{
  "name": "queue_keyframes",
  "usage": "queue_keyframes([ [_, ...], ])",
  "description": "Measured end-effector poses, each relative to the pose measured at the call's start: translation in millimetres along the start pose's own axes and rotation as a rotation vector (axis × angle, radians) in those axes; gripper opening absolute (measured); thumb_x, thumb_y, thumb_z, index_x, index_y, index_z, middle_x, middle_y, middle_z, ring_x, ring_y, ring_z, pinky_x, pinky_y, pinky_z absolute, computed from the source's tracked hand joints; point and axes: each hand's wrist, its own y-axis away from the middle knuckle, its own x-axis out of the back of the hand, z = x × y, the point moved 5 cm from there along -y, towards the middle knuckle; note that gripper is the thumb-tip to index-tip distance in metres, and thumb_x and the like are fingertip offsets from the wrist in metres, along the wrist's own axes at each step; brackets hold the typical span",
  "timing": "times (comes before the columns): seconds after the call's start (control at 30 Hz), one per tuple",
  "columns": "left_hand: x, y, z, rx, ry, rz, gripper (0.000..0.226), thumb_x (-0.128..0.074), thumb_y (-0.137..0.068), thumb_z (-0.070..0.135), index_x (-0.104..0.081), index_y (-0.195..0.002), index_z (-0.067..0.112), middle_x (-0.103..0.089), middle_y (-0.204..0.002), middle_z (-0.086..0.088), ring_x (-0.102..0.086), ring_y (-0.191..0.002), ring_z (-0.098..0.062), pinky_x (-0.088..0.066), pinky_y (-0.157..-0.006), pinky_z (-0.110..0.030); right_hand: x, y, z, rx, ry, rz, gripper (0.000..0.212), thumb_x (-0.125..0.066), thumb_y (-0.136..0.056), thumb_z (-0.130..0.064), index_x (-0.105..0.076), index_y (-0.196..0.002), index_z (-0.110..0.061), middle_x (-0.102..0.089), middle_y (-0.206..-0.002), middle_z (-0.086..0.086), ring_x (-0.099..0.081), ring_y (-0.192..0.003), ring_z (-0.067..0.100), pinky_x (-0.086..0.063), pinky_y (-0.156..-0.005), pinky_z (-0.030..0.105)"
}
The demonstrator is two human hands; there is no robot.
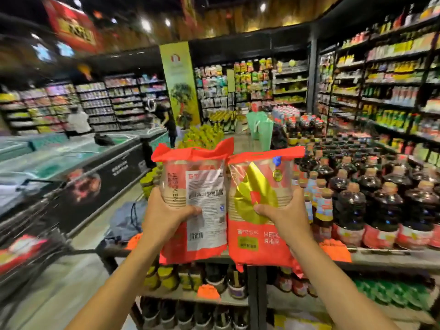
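Left grip (pixel 166 211) clasps the left pack (pixel 206 184), right grip (pixel 283 214) the right pack (pixel 259 236); dark bottles (pixel 385 206) crowd the shelf (pixel 385 256) right of the right pack.

Red packs (pixel 259 234) blocking twelve o'clock, dark bottles (pixel 352 203) packed tight at three, freezer chest (pixel 95 167) walling off nine, trolley (pixel 31 225) crowding eight, open floor (pixel 59 289) running clear at seven.

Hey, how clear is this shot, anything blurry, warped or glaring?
Head view: the left pack in the left hand and the right pack in the right hand are fairly sharp; the trolley and freezer at the left edge smear with blur; the shelves bow from the wide lens; ceiling lights flare; the right pack's gold foil glints.
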Motion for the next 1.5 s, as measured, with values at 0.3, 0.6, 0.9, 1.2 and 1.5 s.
queue_keyframes([
  [0.3, 167, -3, -72, 0.158, -0.03, 0.258, 0.079, -0.089, -0.036, 0.053, -0.048, -0.101, 0.034, -0.068, -0.102, 0.008, -0.069, -0.091, -0.014, -0.058, -0.084, -0.049, -175, 26, -49, 0.065, -0.029, -0.252, 0.07, -0.093, -0.064, -0.016, -0.046, -0.116, -0.025, -0.065, -0.103, -0.001, -0.066, -0.092, 0.017, -0.054, -0.078, 0.038],
  [0.6, 346, -6, -156, 0.205, -0.055, 0.478, 0.087, -0.09, -0.031, 0.055, -0.051, -0.106, 0.032, -0.069, -0.104, 0.007, -0.071, -0.089, -0.014, -0.06, -0.082, -0.05, -370, 88, -98, 0.12, -0.06, -0.458, 0.073, -0.095, -0.052, -0.033, -0.044, -0.103, -0.04, -0.068, -0.104, -0.002, -0.069, -0.094, 0.021, -0.057, -0.087, 0.053],
  [0.9, 458, -3, -225, 0.319, -0.121, 0.638, 0.088, -0.099, -0.041, 0.043, -0.052, -0.113, 0.026, -0.071, -0.109, 0.003, -0.071, -0.092, -0.018, -0.059, -0.086, -0.051, -516, 134, -114, 0.16, -0.116, -0.642, 0.072, -0.094, -0.064, -0.016, -0.045, -0.117, -0.019, -0.062, -0.104, -0.004, -0.065, -0.094, 0.013, -0.052, -0.073, 0.032],
  [1.2, 521, -37, -295, 0.411, -0.214, 0.756, 0.097, -0.09, -0.032, 0.06, -0.051, -0.116, 0.032, -0.07, -0.112, 0.009, -0.072, -0.096, -0.016, -0.061, -0.085, -0.051, -659, 131, -96, 0.105, -0.139, -0.826, 0.074, -0.095, -0.065, -0.02, -0.044, -0.118, -0.025, -0.066, -0.105, -0.003, -0.069, -0.092, 0.018, -0.06, -0.083, 0.05],
  [1.5, 572, -140, -344, 0.451, -0.283, 0.852, 0.102, -0.088, -0.031, 0.062, -0.049, -0.118, 0.028, -0.069, -0.113, 0.007, -0.072, -0.096, -0.018, -0.063, -0.082, -0.05, -818, 76, -98, 0.05, -0.197, -0.977, 0.079, -0.096, -0.065, -0.025, -0.041, -0.121, -0.032, -0.065, -0.11, -0.005, -0.071, -0.094, 0.019, -0.062, -0.083, 0.05],
])
